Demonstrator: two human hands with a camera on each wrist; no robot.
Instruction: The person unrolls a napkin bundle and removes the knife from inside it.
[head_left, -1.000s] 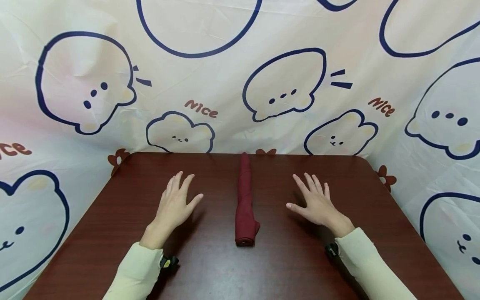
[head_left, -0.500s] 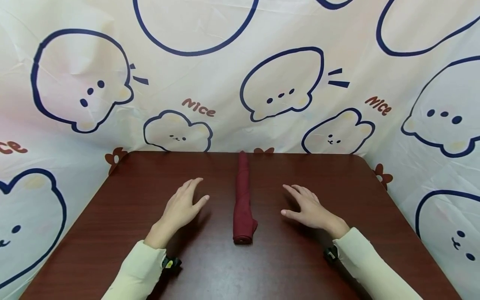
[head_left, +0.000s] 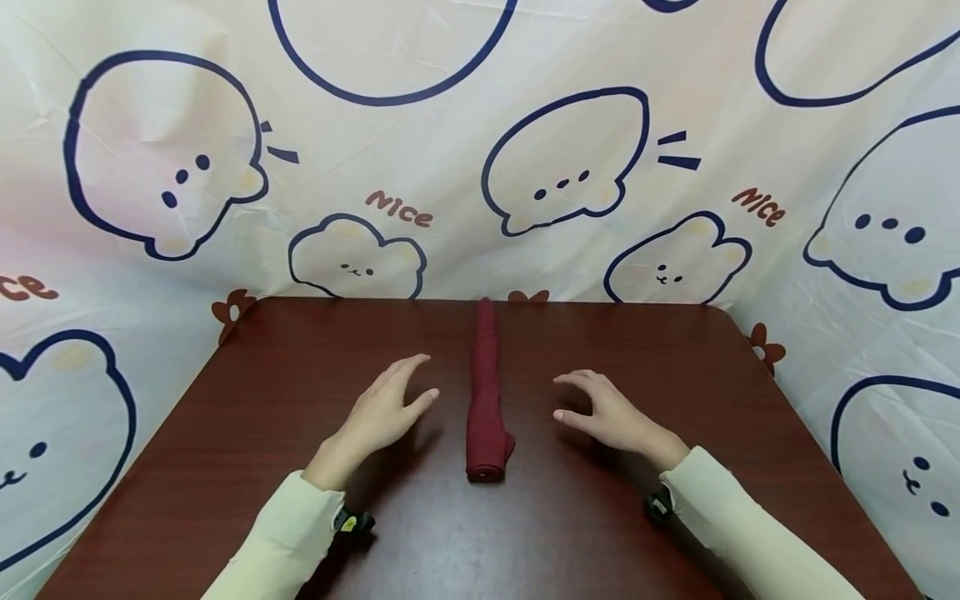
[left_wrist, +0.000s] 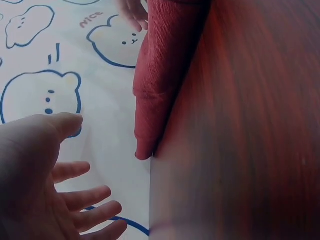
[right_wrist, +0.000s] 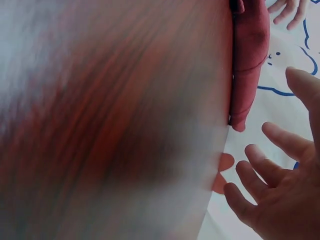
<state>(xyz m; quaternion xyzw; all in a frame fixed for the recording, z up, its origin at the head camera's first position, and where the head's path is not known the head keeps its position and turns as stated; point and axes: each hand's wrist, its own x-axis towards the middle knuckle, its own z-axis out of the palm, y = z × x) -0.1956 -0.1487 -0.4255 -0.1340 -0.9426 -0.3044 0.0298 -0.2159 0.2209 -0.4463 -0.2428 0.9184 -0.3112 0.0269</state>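
A dark red cloth [head_left: 486, 400], rolled into a long narrow bundle, lies lengthwise on the brown table from near its far edge toward the middle. Its near end shows a spiral of layers, with a small flap sticking out on the right. To the left of the roll, my left hand [head_left: 381, 410] hovers with fingers relaxed and thumb apart. My right hand [head_left: 613, 417] mirrors it on the other side, a bit farther from the cloth. Both wrist views show spread, bare fingers with a gap to the rolled cloth [left_wrist: 159, 65].
The brown wooden table [head_left: 420, 550] has rounded far corners. A pale curtain [head_left: 450, 158] printed with blue-outlined cartoon bears surrounds its back and sides. Dark wrist devices [head_left: 354, 522] sit below both cream sleeves [head_left: 288, 533].
My left hand has moved right, toward the cloth roll, and my right hand has shifted slightly left. Fingers on both hands have bent a little more. The cloth stays in place.
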